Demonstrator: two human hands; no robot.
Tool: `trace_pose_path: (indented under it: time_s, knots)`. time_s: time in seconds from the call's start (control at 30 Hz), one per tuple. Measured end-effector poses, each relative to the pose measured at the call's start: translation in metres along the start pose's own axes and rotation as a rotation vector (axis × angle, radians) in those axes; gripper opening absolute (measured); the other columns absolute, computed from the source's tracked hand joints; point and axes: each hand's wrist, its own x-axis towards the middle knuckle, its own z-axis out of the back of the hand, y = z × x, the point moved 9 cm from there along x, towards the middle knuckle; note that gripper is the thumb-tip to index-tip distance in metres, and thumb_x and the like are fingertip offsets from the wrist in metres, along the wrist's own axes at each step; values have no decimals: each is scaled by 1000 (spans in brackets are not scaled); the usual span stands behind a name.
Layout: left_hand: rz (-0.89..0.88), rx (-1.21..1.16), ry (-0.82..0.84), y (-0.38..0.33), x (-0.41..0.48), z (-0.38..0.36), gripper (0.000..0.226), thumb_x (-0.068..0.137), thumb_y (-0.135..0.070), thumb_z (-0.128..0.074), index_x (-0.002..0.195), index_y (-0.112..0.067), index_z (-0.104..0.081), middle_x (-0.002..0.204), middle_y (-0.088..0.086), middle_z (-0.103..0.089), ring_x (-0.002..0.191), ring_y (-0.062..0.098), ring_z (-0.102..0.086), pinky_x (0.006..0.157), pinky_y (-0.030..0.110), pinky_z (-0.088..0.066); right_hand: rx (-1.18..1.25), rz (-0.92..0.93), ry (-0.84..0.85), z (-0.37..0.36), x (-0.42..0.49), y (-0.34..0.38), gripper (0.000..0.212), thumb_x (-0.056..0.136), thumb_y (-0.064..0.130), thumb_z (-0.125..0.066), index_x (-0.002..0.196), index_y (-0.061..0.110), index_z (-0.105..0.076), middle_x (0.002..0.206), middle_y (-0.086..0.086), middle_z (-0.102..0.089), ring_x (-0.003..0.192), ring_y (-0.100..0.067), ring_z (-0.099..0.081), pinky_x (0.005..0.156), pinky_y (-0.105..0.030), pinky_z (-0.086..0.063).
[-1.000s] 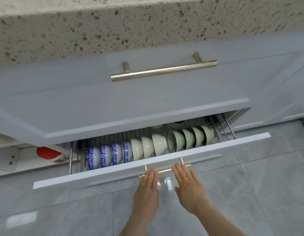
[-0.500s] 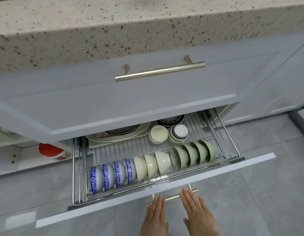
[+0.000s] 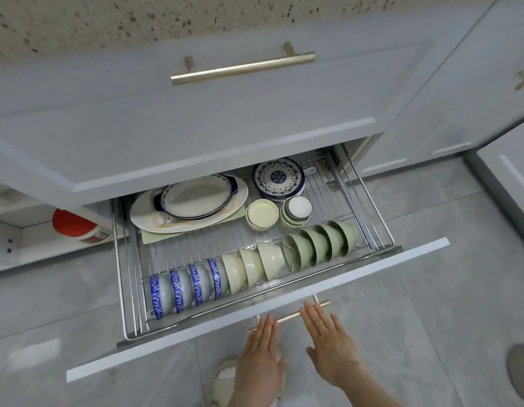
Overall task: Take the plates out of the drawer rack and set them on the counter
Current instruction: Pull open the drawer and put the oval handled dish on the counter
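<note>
The lower drawer stands pulled far out, and its wire rack (image 3: 369, 218) is in full sight. At the back left lies a stack of oval plates (image 3: 193, 201), a blue-rimmed one on top of a larger white one. A round blue-patterned plate (image 3: 278, 177) sits at the back right. My left hand (image 3: 259, 356) and my right hand (image 3: 328, 345) hover flat, fingers apart, at the drawer's brass handle (image 3: 290, 317). Both hands hold nothing.
Along the rack's front runs a row of blue-banded bowls (image 3: 181, 286) and pale green bowls (image 3: 313, 248). Small stacked cups (image 3: 262, 214) stand mid-rack. The closed upper drawer front (image 3: 196, 118) overhangs the rack's back. The speckled counter (image 3: 137, 22) lies above. A red-lidded jar (image 3: 70, 223) sits left.
The drawer has slid out toward me over the last second, uncovering the plates at the back. My hands have moved back with the handle, fingers staying open.
</note>
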Motion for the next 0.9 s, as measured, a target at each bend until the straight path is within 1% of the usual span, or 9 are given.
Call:
trace_pose_path:
  time_s: [0.03,0.07,0.13,0.17,0.2,0.27,0.37,0.7,0.9]
  knots:
    - [10,-23,-7,0,-3,-1,111,67,-57,-66,143,4,-13,156,17,-7,142,17,21,115,29,11,-2,-3,61,-5,-3,-1,150,52,54,-78,134,1,37,156,-11,11,146,-14,5,99,-31,-47]
    - [-12,-55,47,-5,-5,-10,89,83,-52,-50,145,-2,-10,157,12,-3,142,16,22,116,29,10,8,12,144,-15,-6,-1,141,67,53,-69,122,1,51,156,-6,6,146,-14,-6,104,-35,-42]
    - [-34,-141,165,-8,-10,-29,69,95,-45,-25,146,-11,7,156,4,16,143,17,20,117,31,9,-28,52,279,-34,-14,0,114,91,45,-40,93,11,68,145,7,27,146,-17,-1,117,-37,-17]
    - [-29,-133,185,-9,-12,-34,68,96,-45,-21,146,-12,11,155,2,20,143,16,19,117,31,8,-55,71,241,-34,-17,1,109,93,44,-35,91,12,69,141,9,36,146,-17,-1,118,-37,-15]
    - [-25,-119,196,-10,-14,-38,68,96,-46,-20,145,-13,12,155,1,21,143,15,19,117,31,9,-94,84,208,-34,-18,1,108,93,44,-35,94,11,68,139,9,39,146,-17,-2,118,-36,-15]
    - [-8,-120,220,-10,-16,-43,68,96,-46,-20,145,-13,12,155,1,21,143,15,19,118,32,8,-95,45,334,-50,-24,-4,96,96,41,-28,109,10,61,146,8,33,145,-18,11,119,-37,-6]
    - [2,-103,223,-10,-14,-41,67,96,-44,-21,146,-10,9,156,4,18,144,17,17,119,33,7,-87,24,447,-56,-24,-6,69,97,38,-24,141,15,25,156,2,20,144,-18,17,119,-38,0]
    - [69,-88,262,-12,-18,-31,66,97,-44,-21,147,-9,3,157,5,13,145,17,10,120,36,2,-106,80,482,-52,-21,-12,67,97,38,-26,145,15,14,157,2,15,145,-17,11,120,-37,-3]
    - [-8,-51,312,-13,-15,-12,64,98,-42,-21,147,-9,2,158,4,10,146,16,8,120,35,-1,-70,108,529,-35,-14,-6,63,98,38,-23,147,14,10,158,0,10,146,-17,4,120,-34,-7]
